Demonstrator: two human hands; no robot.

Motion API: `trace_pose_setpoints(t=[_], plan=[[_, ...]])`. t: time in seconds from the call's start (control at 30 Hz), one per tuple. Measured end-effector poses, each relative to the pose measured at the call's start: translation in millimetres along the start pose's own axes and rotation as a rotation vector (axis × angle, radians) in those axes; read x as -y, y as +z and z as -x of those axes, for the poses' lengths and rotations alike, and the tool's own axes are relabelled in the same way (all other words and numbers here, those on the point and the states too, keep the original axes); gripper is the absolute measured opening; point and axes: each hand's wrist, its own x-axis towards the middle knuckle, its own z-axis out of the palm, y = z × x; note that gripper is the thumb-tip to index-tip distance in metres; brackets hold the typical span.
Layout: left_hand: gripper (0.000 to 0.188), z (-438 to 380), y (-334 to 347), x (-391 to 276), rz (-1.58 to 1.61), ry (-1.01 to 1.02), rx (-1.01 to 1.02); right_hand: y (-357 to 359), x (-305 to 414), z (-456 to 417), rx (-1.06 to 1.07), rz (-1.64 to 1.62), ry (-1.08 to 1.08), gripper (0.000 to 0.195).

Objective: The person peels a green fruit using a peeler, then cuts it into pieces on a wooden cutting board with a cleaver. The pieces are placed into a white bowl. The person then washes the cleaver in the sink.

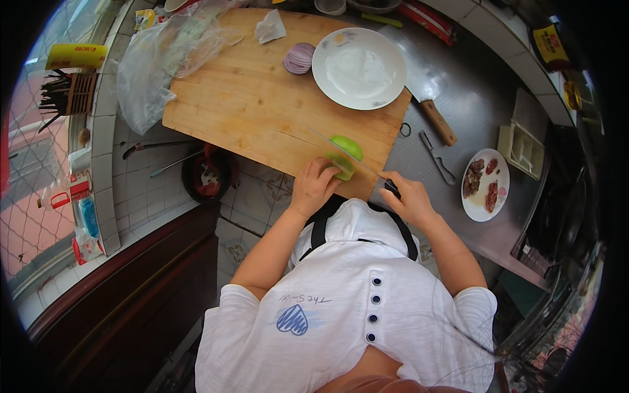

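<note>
My left hand (313, 185) rests at the near edge of the wooden cutting board (236, 103), its fingertips holding a green vegetable piece (345, 169). A second, rounded green piece (347, 146) lies just beyond it. Between the two pieces runs the thin blade of a kitchen knife (361, 164), pointing to the far left. My right hand (412, 197) grips its black handle. I cannot tell whether the blade is cutting into the near piece. Farther back, a sliced red onion (299, 58) sits against a white plate (358, 69) with a floral pattern.
Right of the board lie a wooden-handled cleaver (438, 123), a peeler (437, 158) and a plate of meat pieces (471, 202) on the metal counter (457, 73). A clear plastic bag (147, 83) covers the board's far left corner. A dark bin (204, 196) stands below, to the left.
</note>
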Motion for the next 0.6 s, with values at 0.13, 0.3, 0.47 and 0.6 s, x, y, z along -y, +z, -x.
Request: trace_pose_setpoints(t=[0.13,0.3,0.47,0.6], plan=[[0.038,0.0,-4.0,5.0,0.062,-0.052,0.056,-0.6,-0.1,1.4,-0.016,-0.020,0.005,0.033],[0.040,-1.6,-10.6,13.0,0.137,-0.102,0.066,-2.2,-0.8,0.3,-0.076,-0.101,-0.047,0.032],[0.036,-19.3,1.0,23.6,0.893,-0.605,-0.196,-4.8,2.3,-0.1,-0.052,-0.170,-0.020,0.030],[0.065,-63.5,-9.9,24.4,1.814,-0.728,0.049,-7.3,7.1,-1.3,0.064,-0.434,0.091,0.025]])
